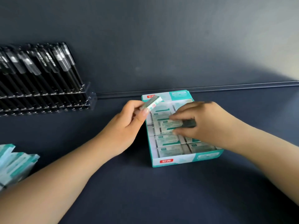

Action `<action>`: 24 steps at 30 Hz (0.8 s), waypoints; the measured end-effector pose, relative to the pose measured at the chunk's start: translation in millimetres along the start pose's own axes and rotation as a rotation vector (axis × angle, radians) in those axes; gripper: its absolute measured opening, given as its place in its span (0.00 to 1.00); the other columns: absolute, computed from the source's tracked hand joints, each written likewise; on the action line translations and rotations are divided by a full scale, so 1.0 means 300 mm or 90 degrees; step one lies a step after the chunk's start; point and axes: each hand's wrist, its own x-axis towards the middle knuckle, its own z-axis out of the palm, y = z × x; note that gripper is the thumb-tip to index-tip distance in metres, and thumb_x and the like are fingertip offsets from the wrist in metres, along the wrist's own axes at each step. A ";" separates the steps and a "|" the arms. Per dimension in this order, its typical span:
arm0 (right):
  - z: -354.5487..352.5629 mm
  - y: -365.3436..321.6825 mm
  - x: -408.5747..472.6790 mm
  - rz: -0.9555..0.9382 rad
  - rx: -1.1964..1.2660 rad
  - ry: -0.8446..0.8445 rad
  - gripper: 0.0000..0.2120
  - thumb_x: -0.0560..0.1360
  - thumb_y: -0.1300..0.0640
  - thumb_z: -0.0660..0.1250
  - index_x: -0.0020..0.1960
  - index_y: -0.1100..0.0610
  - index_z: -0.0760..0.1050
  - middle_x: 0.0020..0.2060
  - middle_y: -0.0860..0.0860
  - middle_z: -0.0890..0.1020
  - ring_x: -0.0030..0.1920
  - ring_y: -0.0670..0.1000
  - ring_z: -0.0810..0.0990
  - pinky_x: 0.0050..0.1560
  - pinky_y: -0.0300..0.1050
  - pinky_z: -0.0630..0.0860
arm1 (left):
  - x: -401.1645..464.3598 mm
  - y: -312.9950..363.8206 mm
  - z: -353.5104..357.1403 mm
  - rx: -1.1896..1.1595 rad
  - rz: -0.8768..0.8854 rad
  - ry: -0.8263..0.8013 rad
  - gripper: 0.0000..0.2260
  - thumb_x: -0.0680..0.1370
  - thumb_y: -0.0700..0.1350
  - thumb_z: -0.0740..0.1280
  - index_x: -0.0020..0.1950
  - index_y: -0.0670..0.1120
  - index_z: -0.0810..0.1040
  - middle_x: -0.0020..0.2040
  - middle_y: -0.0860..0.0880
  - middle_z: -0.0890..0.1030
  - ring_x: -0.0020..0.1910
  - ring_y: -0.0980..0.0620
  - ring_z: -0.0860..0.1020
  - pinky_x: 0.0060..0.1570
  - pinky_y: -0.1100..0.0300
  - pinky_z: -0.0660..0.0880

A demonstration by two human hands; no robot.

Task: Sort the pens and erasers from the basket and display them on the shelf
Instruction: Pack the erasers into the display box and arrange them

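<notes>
Your right hand (pixel 200 122) pinches an eraser (pixel 174 125) down into the box (pixel 176 160) mid-shelf; push crooked and it jams or lifts its neighbours. Your left hand (pixel 127 123) grips a spare eraser (pixel 152 102) loosely at the box's far-left corner; it could slip.

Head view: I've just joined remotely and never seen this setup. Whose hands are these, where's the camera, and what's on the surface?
There is no machine: a person works bare-handed, and the single camera sits on their head, looking down. The left hand pinches one wrapped eraser in the air. The right hand grips another eraser over the open eraser box, which holds rows of erasers. At far left a clear rack holds black pens. More teal packaging lies at the lower left, blurred.
</notes>
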 end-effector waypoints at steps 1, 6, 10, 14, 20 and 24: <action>0.003 -0.001 0.002 -0.006 -0.005 0.010 0.15 0.73 0.49 0.66 0.58 0.50 0.77 0.57 0.47 0.78 0.56 0.47 0.75 0.57 0.38 0.65 | 0.003 0.000 -0.001 -0.011 -0.005 0.004 0.04 0.77 0.52 0.55 0.50 0.58 0.68 0.48 0.65 0.74 0.44 0.79 0.69 0.44 0.83 0.62; 0.040 -0.009 0.023 -0.048 -0.024 0.039 0.12 0.66 0.50 0.71 0.44 0.57 0.82 0.43 0.52 0.82 0.37 0.49 0.79 0.39 0.43 0.79 | 0.004 -0.001 -0.001 -0.040 -0.010 0.009 0.04 0.77 0.52 0.55 0.47 0.58 0.69 0.46 0.66 0.74 0.43 0.79 0.70 0.43 0.83 0.62; 0.048 -0.023 0.027 -0.025 0.015 0.074 0.13 0.64 0.50 0.72 0.45 0.56 0.83 0.40 0.49 0.79 0.33 0.46 0.73 0.39 0.45 0.80 | 0.005 0.000 -0.002 -0.064 -0.002 0.010 0.11 0.69 0.59 0.53 0.46 0.58 0.69 0.46 0.65 0.75 0.44 0.77 0.71 0.44 0.82 0.63; 0.023 -0.016 0.018 0.025 0.095 0.019 0.14 0.69 0.56 0.72 0.54 0.54 0.80 0.46 0.43 0.72 0.45 0.47 0.77 0.56 0.44 0.73 | 0.000 0.009 0.002 -0.074 0.002 0.006 0.12 0.68 0.60 0.54 0.46 0.57 0.69 0.45 0.66 0.75 0.44 0.77 0.71 0.44 0.82 0.64; 0.035 -0.028 0.014 0.030 0.079 0.035 0.05 0.69 0.56 0.71 0.44 0.52 0.79 0.41 0.46 0.76 0.43 0.48 0.77 0.50 0.41 0.73 | -0.001 0.025 0.002 -0.069 0.017 0.020 0.12 0.67 0.59 0.54 0.45 0.56 0.69 0.42 0.68 0.73 0.42 0.79 0.71 0.41 0.82 0.63; 0.056 -0.015 0.013 0.003 0.056 0.076 0.04 0.68 0.54 0.72 0.43 0.52 0.80 0.41 0.48 0.80 0.44 0.48 0.73 0.47 0.39 0.67 | 0.002 0.018 -0.003 -0.004 0.033 0.001 0.13 0.67 0.61 0.53 0.46 0.58 0.68 0.44 0.68 0.74 0.43 0.79 0.71 0.42 0.82 0.64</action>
